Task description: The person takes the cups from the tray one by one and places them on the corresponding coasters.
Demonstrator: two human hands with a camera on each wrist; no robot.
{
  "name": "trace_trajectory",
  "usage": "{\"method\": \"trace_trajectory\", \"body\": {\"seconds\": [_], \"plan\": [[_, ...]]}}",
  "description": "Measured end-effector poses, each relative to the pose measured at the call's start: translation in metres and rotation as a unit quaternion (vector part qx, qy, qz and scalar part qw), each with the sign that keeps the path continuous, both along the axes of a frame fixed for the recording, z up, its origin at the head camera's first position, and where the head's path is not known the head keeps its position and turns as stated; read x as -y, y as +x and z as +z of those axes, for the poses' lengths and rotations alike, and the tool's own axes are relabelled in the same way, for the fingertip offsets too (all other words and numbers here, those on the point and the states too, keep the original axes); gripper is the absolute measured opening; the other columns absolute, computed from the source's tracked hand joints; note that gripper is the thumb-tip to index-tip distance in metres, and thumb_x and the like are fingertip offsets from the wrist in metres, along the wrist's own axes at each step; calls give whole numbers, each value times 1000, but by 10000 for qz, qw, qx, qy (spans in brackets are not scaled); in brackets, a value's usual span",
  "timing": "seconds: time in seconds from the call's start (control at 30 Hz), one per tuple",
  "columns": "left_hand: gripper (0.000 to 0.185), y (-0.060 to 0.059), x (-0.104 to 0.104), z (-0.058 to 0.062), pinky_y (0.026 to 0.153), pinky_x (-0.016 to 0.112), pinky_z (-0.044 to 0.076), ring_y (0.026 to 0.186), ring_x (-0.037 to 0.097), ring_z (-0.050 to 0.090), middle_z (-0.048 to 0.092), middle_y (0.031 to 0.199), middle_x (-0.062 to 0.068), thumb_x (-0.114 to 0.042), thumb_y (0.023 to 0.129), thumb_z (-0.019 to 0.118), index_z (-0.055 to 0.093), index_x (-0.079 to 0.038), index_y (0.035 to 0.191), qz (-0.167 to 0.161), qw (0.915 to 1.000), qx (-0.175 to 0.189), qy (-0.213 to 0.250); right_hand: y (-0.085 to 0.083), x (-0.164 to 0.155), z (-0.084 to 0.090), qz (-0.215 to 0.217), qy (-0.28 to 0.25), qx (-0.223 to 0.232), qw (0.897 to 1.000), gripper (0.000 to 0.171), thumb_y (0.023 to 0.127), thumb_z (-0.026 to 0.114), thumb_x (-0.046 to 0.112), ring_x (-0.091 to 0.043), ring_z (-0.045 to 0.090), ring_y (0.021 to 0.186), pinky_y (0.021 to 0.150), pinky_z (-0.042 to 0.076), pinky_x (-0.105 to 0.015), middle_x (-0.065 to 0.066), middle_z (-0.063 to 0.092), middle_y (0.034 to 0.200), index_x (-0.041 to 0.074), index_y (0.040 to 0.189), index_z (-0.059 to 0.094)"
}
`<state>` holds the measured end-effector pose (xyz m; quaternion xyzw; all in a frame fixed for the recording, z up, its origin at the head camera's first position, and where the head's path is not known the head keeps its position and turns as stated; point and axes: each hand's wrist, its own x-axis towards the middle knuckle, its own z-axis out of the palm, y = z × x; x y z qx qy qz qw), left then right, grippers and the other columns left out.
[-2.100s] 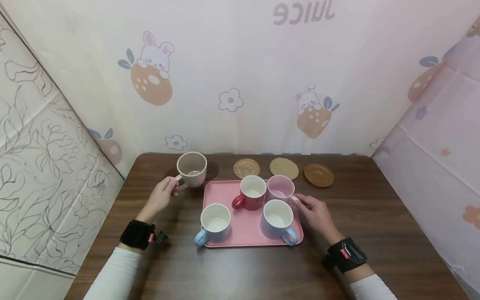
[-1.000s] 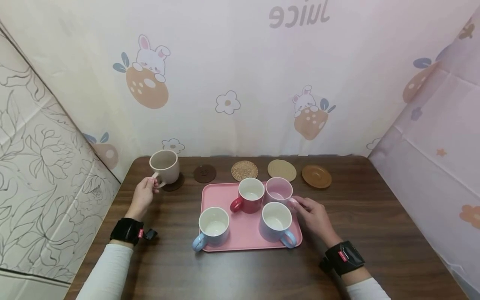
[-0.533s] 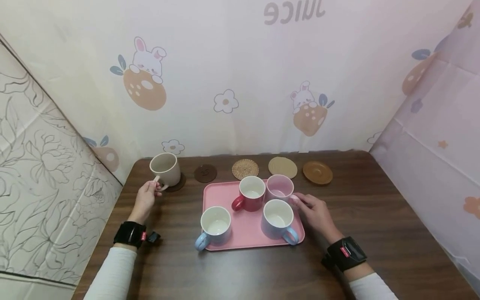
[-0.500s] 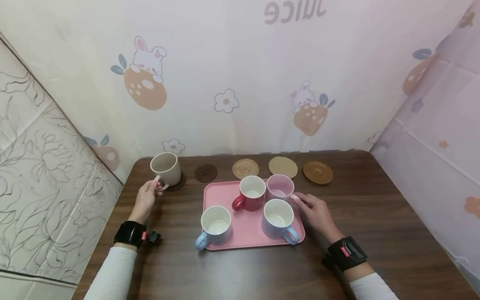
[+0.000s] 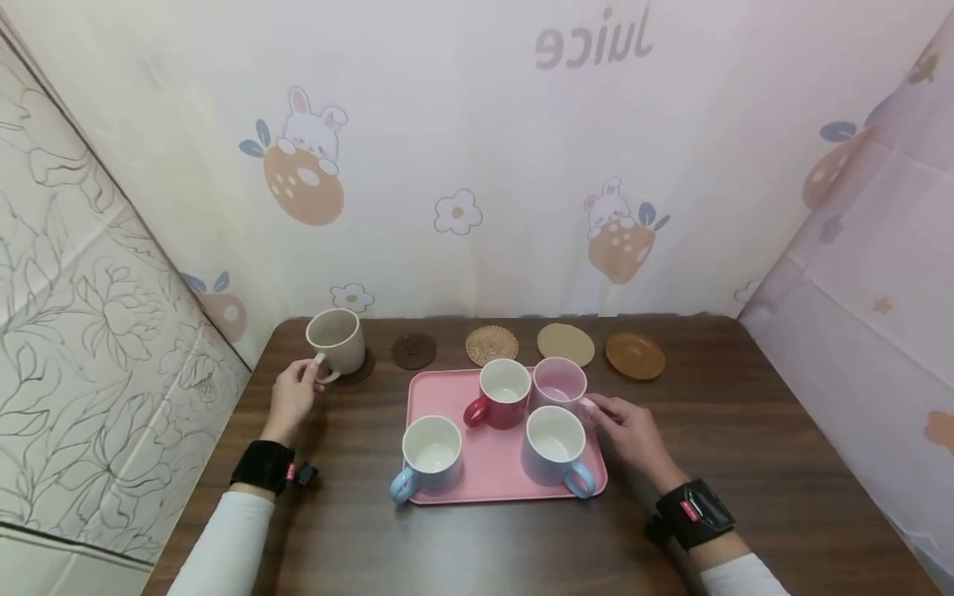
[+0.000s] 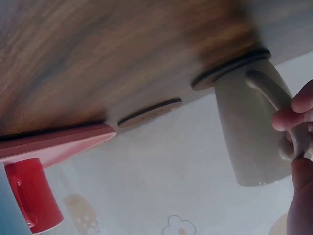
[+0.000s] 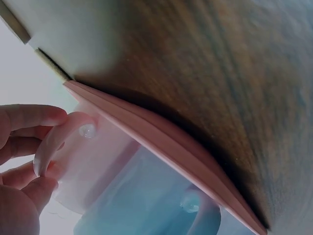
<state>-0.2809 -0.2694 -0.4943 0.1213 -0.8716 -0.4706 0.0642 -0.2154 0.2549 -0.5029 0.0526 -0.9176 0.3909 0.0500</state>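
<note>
A beige mug (image 5: 334, 338) stands upright on a dark coaster (image 5: 362, 370) at the table's back left. My left hand (image 5: 309, 374) pinches its handle; in the left wrist view the fingers (image 6: 292, 116) curl round the handle of the beige mug (image 6: 254, 132). My right hand (image 5: 592, 407) grips the handle of a pink mug (image 5: 561, 383) at the back right of a pink tray (image 5: 484, 468). In the right wrist view my fingers (image 7: 29, 117) wrap that pink mug's handle (image 7: 58, 137).
On the tray also stand a red mug (image 5: 503, 391), a light blue mug (image 5: 431, 451) and a lavender mug (image 5: 555, 443). Behind it lie a dark coaster (image 5: 413, 351), a woven coaster (image 5: 492, 344), a tan coaster (image 5: 566, 343) and a brown saucer (image 5: 635, 355). Fabric walls enclose the table.
My left hand carried the beige mug leftward from above the second dark coaster onto the far-left one. The right hand stayed on the pink mug's handle.
</note>
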Motion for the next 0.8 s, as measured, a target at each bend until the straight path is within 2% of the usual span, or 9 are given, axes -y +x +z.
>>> {"method": "trace_trajectory", "body": {"seconds": [0.13,0.27,0.33,0.43,0.57,0.7,0.8], "plan": [[38,6,1,3,71,26,45,85,21,65,62,111,25,-25,104,44,57,2,127,121,9985,-170,-507,2,0,-1,53,63,-1,10000,36,95,63,30,-21,66,86,70,55,-27,-10,73,96,7,123,67],[37,13,2,10,89,42,43,107,36,57,55,118,24,-23,103,46,57,2,128,138,9962,-345,-788,0,0,1,31,132,5,9999,36,95,63,29,-20,65,84,69,53,-24,-9,73,95,7,123,67],[36,16,0,16,94,48,39,111,38,53,53,121,24,-22,102,47,56,1,128,142,9949,-420,-904,0,0,3,28,117,27,9999,36,95,63,29,-20,65,84,69,52,-22,-9,72,94,8,124,67],[35,23,-5,26,94,52,40,110,39,54,53,123,24,-21,102,47,57,1,128,58,9929,-529,-1062,0,0,4,45,91,74,9999,37,95,63,30,-20,65,86,69,51,-21,-9,72,95,8,124,66],[35,35,-15,38,89,50,44,106,38,57,54,120,24,-21,102,47,58,2,126,-348,9912,-671,-1091,0,0,4,15,72,88,9999,36,96,62,30,-20,64,85,69,51,-22,-8,72,93,9,124,67],[33,50,-23,45,88,47,46,105,35,60,62,115,23,-23,103,48,62,0,121,-741,9877,-845,-1089,0,0,2,-18,93,28,10000,35,95,63,30,-18,63,85,69,51,-21,-8,72,95,9,123,67],[32,64,-29,49,83,38,51,101,30,63,66,112,19,-26,103,49,63,-3,121,-1036,9865,-839,-949,0,0,2,-3,112,13,9999,35,95,63,31,-19,63,85,69,51,-22,-9,73,97,9,123,67]]}}
